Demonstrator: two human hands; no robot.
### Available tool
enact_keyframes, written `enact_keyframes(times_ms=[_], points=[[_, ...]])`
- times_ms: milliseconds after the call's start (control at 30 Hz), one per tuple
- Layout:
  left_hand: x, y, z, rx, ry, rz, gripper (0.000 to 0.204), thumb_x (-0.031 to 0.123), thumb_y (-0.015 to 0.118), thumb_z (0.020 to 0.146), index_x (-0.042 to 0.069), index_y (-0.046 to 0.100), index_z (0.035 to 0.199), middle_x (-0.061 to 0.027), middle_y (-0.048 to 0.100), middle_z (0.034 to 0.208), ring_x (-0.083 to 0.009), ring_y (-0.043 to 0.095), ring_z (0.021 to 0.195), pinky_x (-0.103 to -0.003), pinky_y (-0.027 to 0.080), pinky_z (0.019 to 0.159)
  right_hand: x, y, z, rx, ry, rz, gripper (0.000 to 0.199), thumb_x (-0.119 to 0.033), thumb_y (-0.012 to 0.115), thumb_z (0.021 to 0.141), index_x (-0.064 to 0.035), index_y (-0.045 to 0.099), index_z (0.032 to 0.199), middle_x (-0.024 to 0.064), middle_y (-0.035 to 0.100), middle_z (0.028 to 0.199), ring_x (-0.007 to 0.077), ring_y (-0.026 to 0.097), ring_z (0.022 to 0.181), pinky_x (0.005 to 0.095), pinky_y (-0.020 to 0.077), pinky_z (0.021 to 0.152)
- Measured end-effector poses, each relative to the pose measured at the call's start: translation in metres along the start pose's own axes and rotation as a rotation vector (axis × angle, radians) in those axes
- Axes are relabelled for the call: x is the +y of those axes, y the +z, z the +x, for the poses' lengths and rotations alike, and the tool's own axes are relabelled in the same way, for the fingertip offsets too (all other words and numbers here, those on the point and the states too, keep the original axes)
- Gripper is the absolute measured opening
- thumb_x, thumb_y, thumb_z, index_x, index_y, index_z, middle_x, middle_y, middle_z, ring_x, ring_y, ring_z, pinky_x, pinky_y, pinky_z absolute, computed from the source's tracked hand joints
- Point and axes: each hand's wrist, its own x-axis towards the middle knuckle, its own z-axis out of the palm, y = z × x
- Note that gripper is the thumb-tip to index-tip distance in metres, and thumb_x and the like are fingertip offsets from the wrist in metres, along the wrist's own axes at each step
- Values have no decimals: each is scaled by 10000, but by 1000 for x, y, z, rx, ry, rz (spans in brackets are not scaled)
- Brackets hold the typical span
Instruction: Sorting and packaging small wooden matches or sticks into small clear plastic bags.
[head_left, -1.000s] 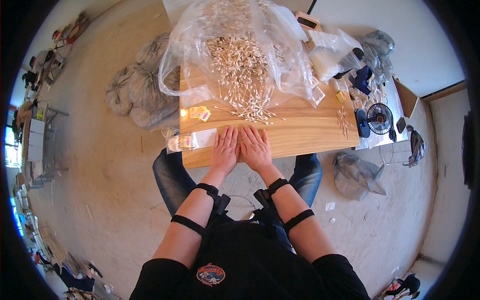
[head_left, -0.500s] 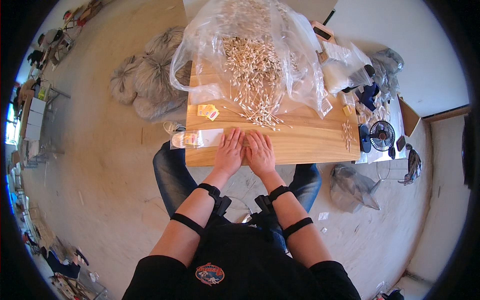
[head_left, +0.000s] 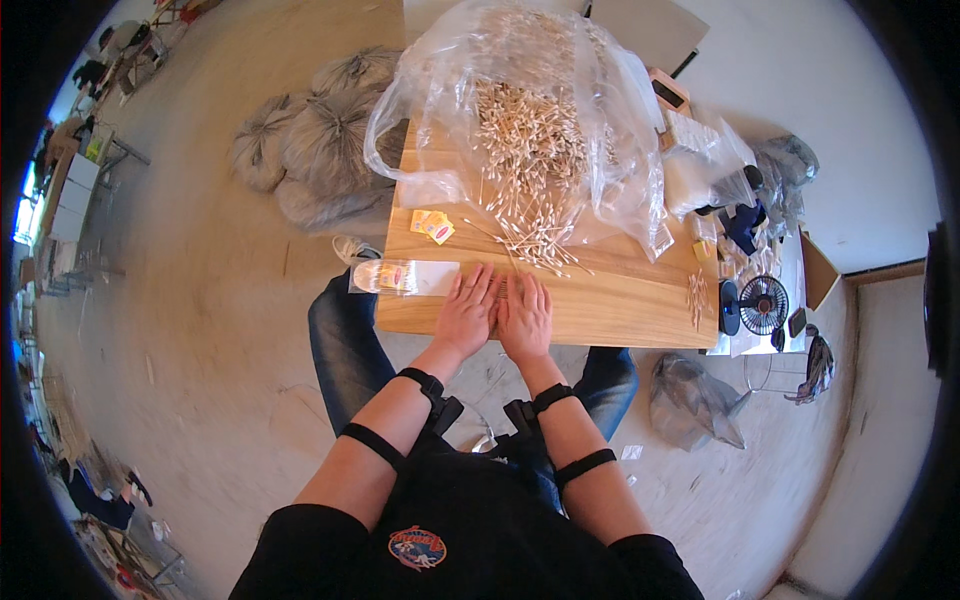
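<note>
— How do our hands lie?
— We see the left hand and the right hand side by side, palms down, fingers straight and close together. The thumbs are hidden, so we can't tell whether either hand grips anything.
— And between them?
— A narrow row of thin sticks, probably swabs, lies on the tabletop of smooth, grained wood.
— What touches our left fingertips?
— They're by a flat white strip, with a shiny, crinkled clear packet at its far end. Small yellow cards lie just beyond.
— Ahead of us?
— A tangled heap of cotton swabs, slim sticks with soft white tips, spills from a filmy, creased plastic bag. A few loose swabs lie near the right edge.
</note>
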Motion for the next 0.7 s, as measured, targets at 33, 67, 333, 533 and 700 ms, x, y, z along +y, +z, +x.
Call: enact_keyframes(times_ms=[33,67,333,533,700], points=[[0,0,-1,2,9,-20,516,281,481,961,81,451,1436,-111,334,1553,-259,292,1445,-479,191,1185,1,-1,-2,-16,-24,8,481,-227,549,910,-24,524,1346,172,474,1381,315,414,1337,483,283,1133],[-1,1,-1,4,17,-40,516,275,475,965,79,443,1441,-116,323,1559,-256,278,1453,-477,184,1186,2,0,-3,-32,-48,16,487,-225,548,911,-19,519,1351,174,460,1401,316,399,1355,485,278,1139],[0,0,-1,-13,-3,-46,551,339,416,994,55,387,1466,-118,319,1559,-255,271,1455,-472,157,1191,-7,6,-11,-154,17,-99,547,-247,485,942,-10,416,1430,186,349,1526,347,283,1439,508,176,1178],[2,-7,1,-36,18,-97,579,412,356,1010,49,398,1459,-154,333,1546,-288,252,1460,-480,130,1193,-16,9,-11,-280,46,-146,617,-271,420,954,-23,296,1505,171,245,1584,327,169,1487,521,83,1192],[-1,-5,0,-12,24,-105,588,422,358,1008,44,402,1456,-163,350,1536,-298,240,1463,-480,120,1194,-16,11,-10,-277,40,-138,619,-283,407,955,-52,286,1517,151,241,1590,303,168,1491,522,68,1194]])
